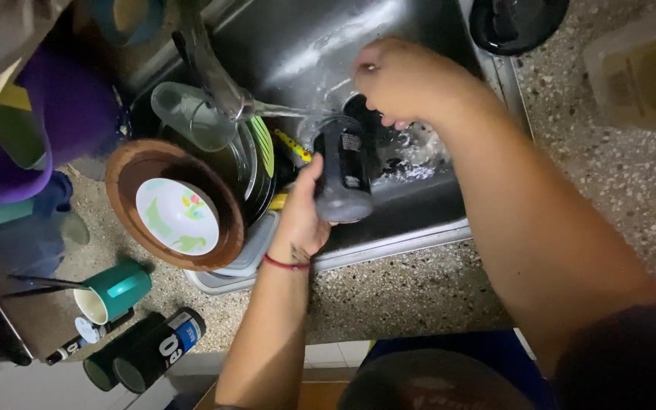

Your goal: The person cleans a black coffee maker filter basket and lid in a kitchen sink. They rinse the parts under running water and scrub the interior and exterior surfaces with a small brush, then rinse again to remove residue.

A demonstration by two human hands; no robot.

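Over a steel sink (419,205), the left hand (301,216) grips a dark bottle (342,171) under running tap (218,80) water; the right hand (400,80) hovers just above its mouth.

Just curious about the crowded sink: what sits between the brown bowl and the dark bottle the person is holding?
In the head view, dark stacked plates and a clear glass lie between the brown bowl and the dark bottle.

dark cylindrical bottle (343,171) | labelled side up | tilted, mouth toward tap stream | over steel sink (411,201)
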